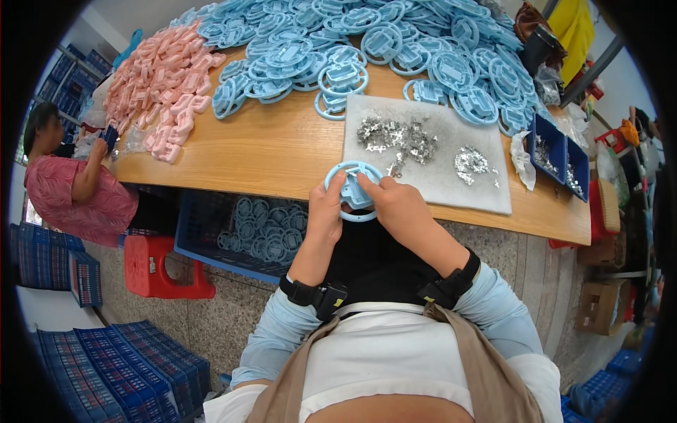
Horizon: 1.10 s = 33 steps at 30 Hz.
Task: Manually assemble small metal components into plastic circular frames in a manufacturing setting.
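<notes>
A light blue round plastic part [354, 192], a ring with a moulded housing across its middle, is held just off the table's front edge. My left hand [327, 204] grips the ring's left side, thumb laid over the top. On the other side my right hand [398, 201] closes on it, its thumb pressing near the housing. Beyond my hands lies a grey-white mat [437, 183] with two heaps of small silvery metal pieces, a larger pile [402, 137] and a smaller pile [471, 163]. Whether a metal piece sits under my fingers is hidden.
A big heap of blue ring parts [289, 56] covers the table's back; pink plastic parts [151, 92] lie left. Two blue bins [557, 156] of metal pieces stand right. Below are a blue crate [194, 236] of ring parts and a red stool [151, 264]. Another person [77, 176] sits left.
</notes>
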Available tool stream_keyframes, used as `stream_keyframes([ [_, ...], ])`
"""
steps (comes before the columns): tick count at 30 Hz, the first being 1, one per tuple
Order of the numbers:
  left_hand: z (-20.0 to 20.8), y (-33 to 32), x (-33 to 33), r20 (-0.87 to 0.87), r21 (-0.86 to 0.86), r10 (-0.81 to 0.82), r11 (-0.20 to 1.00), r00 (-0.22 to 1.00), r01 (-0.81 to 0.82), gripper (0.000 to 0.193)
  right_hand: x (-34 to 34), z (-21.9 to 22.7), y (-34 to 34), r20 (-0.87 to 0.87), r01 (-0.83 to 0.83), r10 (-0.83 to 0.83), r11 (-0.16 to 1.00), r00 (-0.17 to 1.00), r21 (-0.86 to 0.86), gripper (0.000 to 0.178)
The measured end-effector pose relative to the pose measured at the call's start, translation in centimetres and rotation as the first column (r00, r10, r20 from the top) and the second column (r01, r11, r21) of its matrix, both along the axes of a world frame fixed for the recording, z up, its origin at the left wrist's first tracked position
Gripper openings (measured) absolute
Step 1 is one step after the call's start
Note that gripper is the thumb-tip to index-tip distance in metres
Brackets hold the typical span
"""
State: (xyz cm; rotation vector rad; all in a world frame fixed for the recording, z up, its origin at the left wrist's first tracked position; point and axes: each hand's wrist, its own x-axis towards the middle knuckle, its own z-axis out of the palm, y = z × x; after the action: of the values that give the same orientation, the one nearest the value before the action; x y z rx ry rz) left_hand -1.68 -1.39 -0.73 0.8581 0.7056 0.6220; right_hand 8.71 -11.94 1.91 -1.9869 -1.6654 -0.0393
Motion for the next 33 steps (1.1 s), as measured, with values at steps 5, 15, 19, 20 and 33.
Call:
stream_keyframes([
  [5,0.0,0.0,-0.1,-0.015,-0.004,0.012,1.0,1.0,-0.012,0.021,-0.2,0.5,-0.2,0.008,-0.025,0.026,0.998,1.0,-0.059,0.045],
  [15,-0.4,-0.4,0.0,-0.049,0.07,0.016,0.997,0.999,-0.012,0.023,-3.1,1.4,0.9,0.346,0.103,-0.018,0.968,0.938,-0.23,0.04],
  [19,0.2,-0.3,0.2,-0.051,0.067,0.02,0.998,0.999,-0.017,0.024,-1.9,1.8,1.0,0.296,0.012,0.057,0.974,0.953,-0.225,0.035],
  [20,0.6,-0.5,0.1,-0.057,0.104,0.029,0.994,0.998,-0.023,0.024,-0.9,1.8,0.4,0.24,-0.023,0.065,0.985,0.969,-0.174,0.034],
  [33,2.0,-1.7,-1.4,0.086,0.074,-0.159,0.986,0.984,0.153,0.027,1.6,1.0,-1.6,-0.741,0.117,-0.058,0.993,0.669,0.027,0.034],
])
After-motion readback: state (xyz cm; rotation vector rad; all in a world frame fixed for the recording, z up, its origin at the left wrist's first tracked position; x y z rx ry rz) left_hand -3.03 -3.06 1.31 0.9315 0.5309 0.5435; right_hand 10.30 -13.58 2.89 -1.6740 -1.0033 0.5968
